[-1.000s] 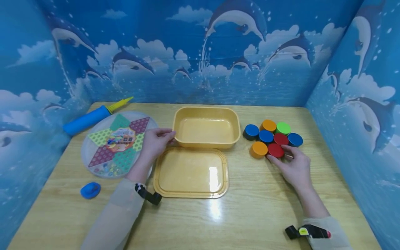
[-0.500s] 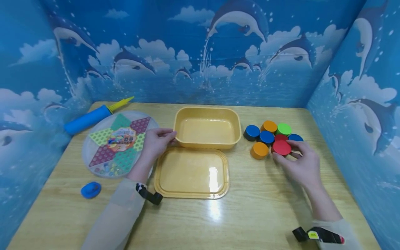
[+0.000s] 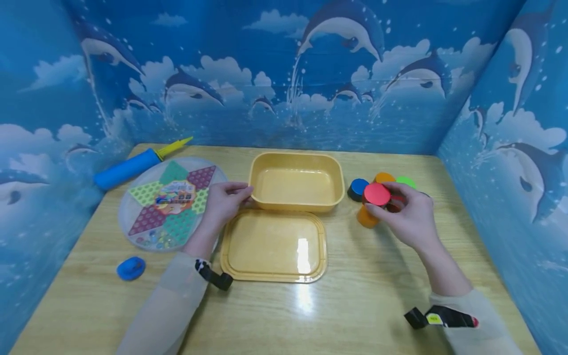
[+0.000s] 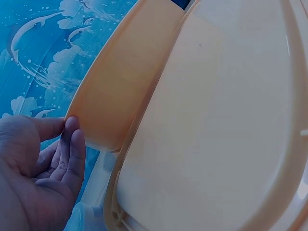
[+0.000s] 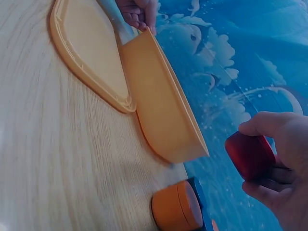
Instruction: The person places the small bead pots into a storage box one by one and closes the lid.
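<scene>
My left hand (image 3: 224, 202) pinches the left end of the rim of a yellow plastic box (image 3: 295, 206), which stands open on the table. Raised in my right hand (image 3: 412, 214) is a small red round tub (image 3: 376, 195), held between thumb and fingers. In the right wrist view, this red tub (image 5: 248, 154) is off the table, beyond an orange tub (image 5: 175, 207). The head view has it overlapping the front orange tub (image 3: 367, 218). A blue tub (image 3: 357, 190), another orange one (image 3: 384, 177) and a green one (image 3: 406, 182) stand behind; my right hand hides others.
The box's flat yellow lid (image 3: 272, 246) lies right in front of it. Left of my left hand are a round Chinese checkers board (image 3: 175, 197) with marbles, a blue hand pump (image 3: 126, 170) and a small blue object (image 3: 130, 268). Dolphin-print walls (image 3: 284, 118) enclose the table.
My right hand has lifted the red tub out of the group, first slightly right, then up and to the left. My left hand has stayed on the box rim.
</scene>
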`<act>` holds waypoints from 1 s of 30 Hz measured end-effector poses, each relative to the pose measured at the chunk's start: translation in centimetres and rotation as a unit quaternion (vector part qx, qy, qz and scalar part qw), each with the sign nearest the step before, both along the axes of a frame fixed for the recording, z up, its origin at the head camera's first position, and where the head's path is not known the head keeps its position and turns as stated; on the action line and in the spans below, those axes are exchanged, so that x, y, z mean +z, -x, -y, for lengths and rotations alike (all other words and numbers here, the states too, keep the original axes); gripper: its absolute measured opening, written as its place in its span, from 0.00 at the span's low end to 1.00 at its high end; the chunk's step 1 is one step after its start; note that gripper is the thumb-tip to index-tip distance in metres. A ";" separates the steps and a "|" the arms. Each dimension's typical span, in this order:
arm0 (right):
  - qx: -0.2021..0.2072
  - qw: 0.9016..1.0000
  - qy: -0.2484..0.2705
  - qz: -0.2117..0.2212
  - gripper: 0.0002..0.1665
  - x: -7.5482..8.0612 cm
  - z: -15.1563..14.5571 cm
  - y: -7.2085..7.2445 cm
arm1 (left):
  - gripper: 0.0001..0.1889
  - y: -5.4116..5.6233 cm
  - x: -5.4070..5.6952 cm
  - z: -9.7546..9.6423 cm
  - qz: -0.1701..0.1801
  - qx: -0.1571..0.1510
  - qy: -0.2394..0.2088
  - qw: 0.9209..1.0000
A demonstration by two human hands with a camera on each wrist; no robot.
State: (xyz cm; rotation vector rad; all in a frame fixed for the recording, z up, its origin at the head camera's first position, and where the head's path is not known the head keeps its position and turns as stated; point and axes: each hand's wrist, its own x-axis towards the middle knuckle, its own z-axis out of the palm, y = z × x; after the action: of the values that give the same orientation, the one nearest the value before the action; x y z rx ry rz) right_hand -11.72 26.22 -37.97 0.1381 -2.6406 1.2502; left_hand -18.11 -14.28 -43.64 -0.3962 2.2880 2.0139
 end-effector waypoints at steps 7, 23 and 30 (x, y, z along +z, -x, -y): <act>0.055 0.998 0.003 0.013 0.37 0.0 2.5 1.8 | 0.16 0.0 0.1 -0.1 0.004 -0.001 0.010 1.000; 0.121 0.992 0.032 0.035 0.38 0.4 7.4 6.7 | 0.16 0.1 0.0 0.0 0.020 -0.001 0.025 0.999; 0.151 0.986 0.033 0.060 0.39 1.2 9.7 8.7 | 0.16 0.0 0.2 0.0 0.017 0.001 0.014 1.000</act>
State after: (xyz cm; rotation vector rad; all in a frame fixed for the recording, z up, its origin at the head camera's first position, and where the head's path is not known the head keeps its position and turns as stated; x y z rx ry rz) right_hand -20.39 16.51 -36.77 0.4822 -2.7519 1.4771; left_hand -18.12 -14.25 -43.48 -0.4329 2.2985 1.9625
